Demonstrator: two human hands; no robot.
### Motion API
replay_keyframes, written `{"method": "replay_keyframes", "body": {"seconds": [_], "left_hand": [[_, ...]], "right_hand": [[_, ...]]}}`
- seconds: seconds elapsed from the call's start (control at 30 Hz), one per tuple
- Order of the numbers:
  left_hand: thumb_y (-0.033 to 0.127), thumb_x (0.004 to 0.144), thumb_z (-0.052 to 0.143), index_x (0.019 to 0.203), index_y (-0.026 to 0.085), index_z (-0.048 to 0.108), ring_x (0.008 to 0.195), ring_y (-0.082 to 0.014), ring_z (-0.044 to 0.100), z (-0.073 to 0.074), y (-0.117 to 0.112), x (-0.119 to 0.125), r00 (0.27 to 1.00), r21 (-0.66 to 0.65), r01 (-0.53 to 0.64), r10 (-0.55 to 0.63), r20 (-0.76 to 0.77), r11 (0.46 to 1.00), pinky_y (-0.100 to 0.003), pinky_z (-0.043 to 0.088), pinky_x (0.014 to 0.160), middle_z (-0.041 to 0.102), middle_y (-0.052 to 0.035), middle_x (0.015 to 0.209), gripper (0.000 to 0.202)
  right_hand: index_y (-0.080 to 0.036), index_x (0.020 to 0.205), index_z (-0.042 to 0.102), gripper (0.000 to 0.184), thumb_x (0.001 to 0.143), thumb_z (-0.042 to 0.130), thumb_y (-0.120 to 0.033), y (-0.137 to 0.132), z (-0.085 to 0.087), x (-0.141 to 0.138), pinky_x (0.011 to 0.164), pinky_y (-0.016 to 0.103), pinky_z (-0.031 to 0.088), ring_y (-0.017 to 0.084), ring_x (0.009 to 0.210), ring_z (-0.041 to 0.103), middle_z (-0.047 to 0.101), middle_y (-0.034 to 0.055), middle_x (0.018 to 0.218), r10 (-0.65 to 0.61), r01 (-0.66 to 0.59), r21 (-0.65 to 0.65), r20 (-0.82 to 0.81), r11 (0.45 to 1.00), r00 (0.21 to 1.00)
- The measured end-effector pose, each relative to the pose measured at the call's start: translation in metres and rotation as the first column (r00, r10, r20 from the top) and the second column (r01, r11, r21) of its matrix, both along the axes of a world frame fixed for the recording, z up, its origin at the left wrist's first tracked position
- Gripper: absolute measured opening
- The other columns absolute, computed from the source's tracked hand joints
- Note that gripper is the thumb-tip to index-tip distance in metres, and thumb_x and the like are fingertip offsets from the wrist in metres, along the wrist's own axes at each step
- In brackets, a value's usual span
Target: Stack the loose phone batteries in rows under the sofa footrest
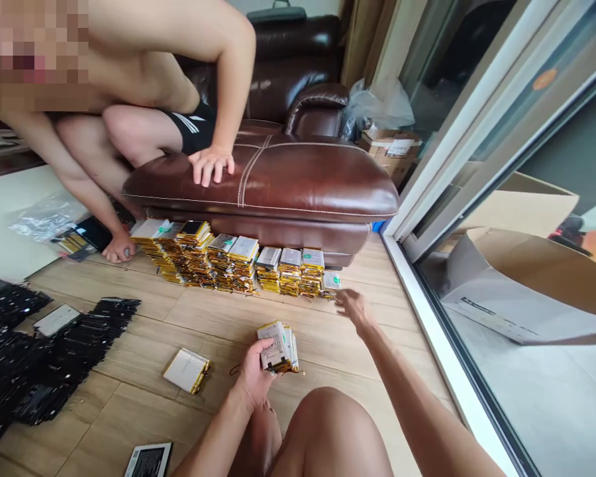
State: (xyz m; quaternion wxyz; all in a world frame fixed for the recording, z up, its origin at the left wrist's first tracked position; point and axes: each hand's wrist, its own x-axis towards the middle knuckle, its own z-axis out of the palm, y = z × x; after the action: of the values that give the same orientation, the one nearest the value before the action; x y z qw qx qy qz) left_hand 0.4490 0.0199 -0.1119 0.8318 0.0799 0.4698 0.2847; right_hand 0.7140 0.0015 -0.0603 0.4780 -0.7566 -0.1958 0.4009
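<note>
gripping a thick bundle of flat, silver-grey, yellow-edged rectangular packs (278, 348) in the left hand (252, 374), closed with the thumb across the front. reaching out with the right hand (353, 310), loosely half-open and with nothing visible in its grasp, just beside a low, green-marked stack (332, 281); cannot tell whether touching it. found at the right end of a row of taller, yellow-edged stacks (221, 265), on the light wood-plank floor (144, 351), along the edge at the brown leather footrest (318, 179), near the corner by the white door frame (433, 324).
</note>
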Motion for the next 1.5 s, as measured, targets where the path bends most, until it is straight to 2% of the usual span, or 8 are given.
{"method": "replay_keyframes", "body": {"seconds": [0.1,0.2,0.4,0.67,0.8,1.1,1.27,1.5], "left_hand": [[0.028,0.094,0.064,0.108,0.013,0.073,0.073,-0.0223,0.072,0.015,0.007,-0.003,0.999,0.047,0.007,-0.009,0.041,0.999,-0.035,0.056,0.071,0.08,-0.008,0.09,0.023],[0.034,0.094,0.07,0.116,0.014,0.074,0.086,-0.0245,0.075,0.039,0.015,-0.004,0.997,0.13,0.019,-0.028,0.068,0.991,-0.036,0.058,0.079,0.081,-0.0099,0.1,0.031],[0.031,0.105,0.055,0.129,0.017,0.071,0.106,-0.0242,0.075,0.072,0.014,-0.016,0.939,0.083,-0.172,0.138,0.315,0.982,-0.043,0.056,0.104,0.081,-0.0084,0.111,0.031],[0.028,0.107,0.05,0.154,0.03,0.052,0.125,-0.0284,0.07,0.069,0.016,-0.053,0.898,0.06,-0.316,0.278,0.342,0.947,-0.06,0.05,0.115,0.078,-0.008,0.125,0.048],[0.017,0.104,0.051,0.153,0.021,0.052,0.123,-0.0302,0.071,0.067,0.027,-0.071,0.91,0.102,-0.313,0.267,0.316,0.944,-0.055,0.057,0.109,0.075,-0.0141,0.131,0.049],[0.01,0.094,0.063,0.133,0.022,0.062,0.105,-0.0314,0.078,0.061,0.046,-0.086,0.945,0.136,-0.312,0.292,0.146,0.94,-0.055,0.065,0.094,0.078,-0.0099,0.115,0.041],[0.012,0.097,0.057,0.126,0.016,0.065,0.101,-0.0279,0.079,0.073,0.054,-0.092,0.955,0.107,-0.284,0.272,0.119,0.953,-0.052,0.064,0.095,0.079,-0.0107,0.106,0.031],[0.014,0.094,0.062,0.128,0.016,0.066,0.099,-0.0266,0.078,0.075,0.064,-0.1,0.963,0.099,-0.258,0.248,0.105,0.961,-0.05,0.064,0.094,0.079,-0.0117,0.108,0.034]], "right_hand": [[-0.017,0.093,0.071,0.045,0.078,0.08,-0.059,-0.023,0.004,-0.049,0.066,0.033,0.057,0.022,0.077,0.071,0.075,0.0122,0.092,0.365,-0.373,0.009,-0.228,0.928,0.903],[-0.018,0.09,0.067,0.057,0.071,0.083,-0.069,-0.025,0.013,-0.09,0.063,0.027,0.05,0.017,0.076,0.064,0.071,0.0051,0.088,0.592,-0.571,0.157,-0.19,0.805,0.783],[-0.019,0.088,0.06,0.056,0.063,0.09,-0.059,0.001,0.043,-0.118,0.061,0.026,0.043,0.015,0.072,0.057,0.064,-0.0011,0.081,0.537,-0.502,0.268,-0.07,0.822,0.841],[-0.022,0.102,0.063,0.04,0.07,0.081,-0.037,0.015,0.057,-0.136,0.067,0.029,0.055,0.021,0.08,0.07,0.076,0.0041,0.094,0.386,-0.336,0.264,-0.167,0.904,0.907],[-0.02,0.102,0.066,0.028,0.077,0.076,-0.031,0.034,0.067,-0.13,0.067,0.03,0.06,0.021,0.083,0.072,0.076,0.0058,0.096,0.358,-0.299,0.242,-0.259,0.923,0.897],[-0.016,0.091,0.063,0.007,0.092,0.068,-0.021,0.165,0.121,-0.13,0.059,0.028,0.059,0.014,0.061,0.06,0.066,0.0021,0.071,0.149,-0.102,0.196,-0.246,0.975,0.958],[-0.018,0.086,0.057,0.011,0.096,0.06,-0.016,0.213,0.122,-0.145,0.059,0.027,0.058,0.011,0.054,0.052,0.056,-0.0031,0.061,0.13,-0.097,0.163,-0.205,0.982,0.97],[-0.018,0.087,0.057,0.009,0.094,0.062,-0.015,0.225,0.106,-0.154,0.059,0.029,0.057,0.011,0.051,0.047,0.047,-0.0066,0.057,0.13,-0.124,0.114,-0.046,0.986,0.99]]}}
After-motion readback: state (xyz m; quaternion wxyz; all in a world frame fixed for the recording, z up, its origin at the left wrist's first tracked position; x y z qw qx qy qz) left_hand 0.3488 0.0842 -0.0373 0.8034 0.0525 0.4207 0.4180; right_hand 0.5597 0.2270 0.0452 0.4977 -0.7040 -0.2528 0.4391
